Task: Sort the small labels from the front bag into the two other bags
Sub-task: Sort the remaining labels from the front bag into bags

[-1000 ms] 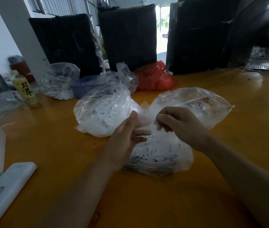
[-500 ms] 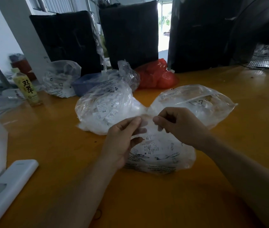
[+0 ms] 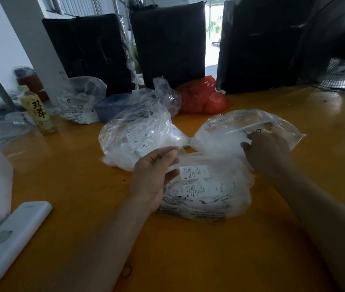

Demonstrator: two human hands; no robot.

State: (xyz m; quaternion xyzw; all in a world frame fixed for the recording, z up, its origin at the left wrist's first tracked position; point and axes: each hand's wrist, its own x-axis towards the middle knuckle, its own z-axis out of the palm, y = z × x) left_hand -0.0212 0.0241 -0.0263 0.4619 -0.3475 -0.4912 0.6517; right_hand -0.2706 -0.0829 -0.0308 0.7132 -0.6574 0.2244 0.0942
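Clear plastic makes up the three bags at the middle of the orange counter [image 3: 188,260]. The front bag [image 3: 207,197] lies nearest the person, slumped and crumpled, with small white labels [image 3: 193,174] showing through its film; one reads S and another M. Behind it to the left stands the left bag [image 3: 138,135], bulging with white labels, one marked XXL. Behind it to the right lies the right bag [image 3: 230,131], flatter and mostly see-through, its near end touching the left bag's side.

At the front bag's left edge, the left hand [image 3: 154,175] is palm-in with fingers and thumb curled toward each other around the loose film at the bag's mouth; whether a label is pinched between them I cannot tell. The right hand [image 3: 268,152] reaches forward onto the near side of the right bag, fingers bent and resting against the plastic; whether it holds a label there is hidden by the back of the hand.

Farther back sit a red bag [image 3: 203,98], a blue tub [image 3: 112,104] and another clear bag [image 3: 81,102], with black panels [image 3: 167,45] upright behind them. A yellow-labelled bottle [image 3: 38,110] stands at the left. A white phone-like slab [image 3: 9,243] lies at the near left corner, and a fan [image 3: 342,66] stands at the far right.
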